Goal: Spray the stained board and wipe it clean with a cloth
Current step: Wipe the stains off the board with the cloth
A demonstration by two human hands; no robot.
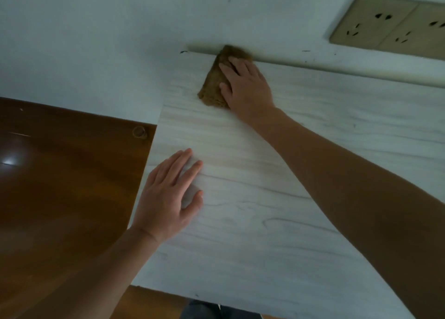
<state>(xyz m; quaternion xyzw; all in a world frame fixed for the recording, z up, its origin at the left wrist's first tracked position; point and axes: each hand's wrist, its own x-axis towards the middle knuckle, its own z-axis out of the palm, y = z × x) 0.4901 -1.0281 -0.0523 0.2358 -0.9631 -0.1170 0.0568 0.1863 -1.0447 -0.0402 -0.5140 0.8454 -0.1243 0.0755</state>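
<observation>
Wall (96,42) (far edge) blocks — board (265,210) middle open.

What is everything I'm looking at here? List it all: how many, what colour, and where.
wall: one, white, top of view
board: one, pale whitish wood grain, centre and right, far edge at the wall
cloth: one, brown, on the board's far edge by the wall
socket plate: one, beige, two outlets, on the wall, upper right
wooden surface: one, glossy dark brown, left of the board
knob: one, round, brown, on the wooden surface near the board
fabric: one patch, blue-grey, bottom edge; cannot tell what it is
left hand: one, flat on the board's left side
right hand: one, pressing the cloth, fingers straight
</observation>
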